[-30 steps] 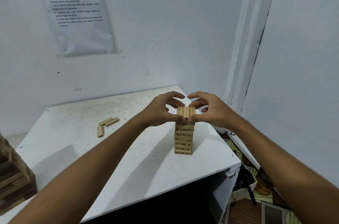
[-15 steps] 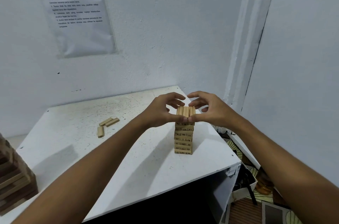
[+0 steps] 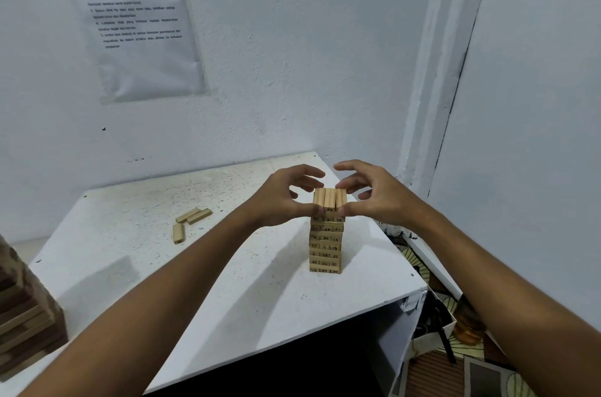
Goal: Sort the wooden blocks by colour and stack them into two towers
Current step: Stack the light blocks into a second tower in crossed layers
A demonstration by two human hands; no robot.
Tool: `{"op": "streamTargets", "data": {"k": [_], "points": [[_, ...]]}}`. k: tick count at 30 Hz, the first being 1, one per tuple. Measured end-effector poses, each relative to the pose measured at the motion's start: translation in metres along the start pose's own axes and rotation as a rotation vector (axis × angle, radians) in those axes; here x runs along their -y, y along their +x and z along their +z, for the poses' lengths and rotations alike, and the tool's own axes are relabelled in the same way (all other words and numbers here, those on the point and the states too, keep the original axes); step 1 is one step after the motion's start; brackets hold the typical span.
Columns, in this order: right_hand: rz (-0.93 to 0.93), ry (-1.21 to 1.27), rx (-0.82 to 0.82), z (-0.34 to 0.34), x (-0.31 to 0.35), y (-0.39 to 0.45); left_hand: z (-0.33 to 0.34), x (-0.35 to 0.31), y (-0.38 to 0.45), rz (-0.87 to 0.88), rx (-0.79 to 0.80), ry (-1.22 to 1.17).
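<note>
at the far left edge a darker brown wooden tower (image 3: 22, 315) is standing, partly cut off. three loose pale wooden blocks (image 3: 190, 221) are lying on the speckled white table (image 3: 130, 266), well apart from the rest. the left hand (image 3: 283, 198) is pinching the top layer of the pale numbered block tower (image 3: 326, 244), thumb on its near end, fingers curled over it. the right hand (image 3: 374, 198) is mirroring it. the blocks look light, stiff and smooth; squeezing gently from both ends should be squaring them without toppling the tower.
</note>
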State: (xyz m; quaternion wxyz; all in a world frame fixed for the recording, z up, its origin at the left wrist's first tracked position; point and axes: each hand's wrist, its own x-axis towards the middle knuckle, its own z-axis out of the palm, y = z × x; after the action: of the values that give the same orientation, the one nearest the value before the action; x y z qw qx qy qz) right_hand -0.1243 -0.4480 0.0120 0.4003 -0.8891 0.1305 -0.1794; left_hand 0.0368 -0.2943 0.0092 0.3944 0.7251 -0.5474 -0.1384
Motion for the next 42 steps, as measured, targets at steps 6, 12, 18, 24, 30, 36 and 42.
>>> {"op": "streamTargets", "data": {"k": [6,12,18,24,30,36,42], "points": [[-0.002,0.007,-0.004,0.0007,0.0002,0.0003,0.0,0.0007,-0.0003,-0.002,-0.003,-0.003],[-0.003,0.001,-0.007,0.0016,-0.0002,0.001,0.0002,0.0005,-0.0001,0.004,-0.005,0.004],[0.003,0.004,-0.007,0.0013,-0.001,0.0017,-0.0001,0.0006,0.0001,0.002,-0.004,0.012],[0.001,-0.002,-0.013,0.0014,0.0002,0.0004,0.0,0.0001,-0.0008,0.002,-0.011,0.013],[-0.005,-0.009,-0.005,0.003,0.001,0.0012,0.0009,-0.0004,-0.0003,0.0,-0.017,0.015],[-0.008,-0.01,-0.004,0.0032,0.0016,0.001,0.0008,-0.0011,-0.0004,0.007,-0.02,0.021],[-0.009,-0.007,-0.007,0.0016,0.0018,-0.0003,0.0,-0.0016,-0.0029,0.01,-0.021,0.013]]}}
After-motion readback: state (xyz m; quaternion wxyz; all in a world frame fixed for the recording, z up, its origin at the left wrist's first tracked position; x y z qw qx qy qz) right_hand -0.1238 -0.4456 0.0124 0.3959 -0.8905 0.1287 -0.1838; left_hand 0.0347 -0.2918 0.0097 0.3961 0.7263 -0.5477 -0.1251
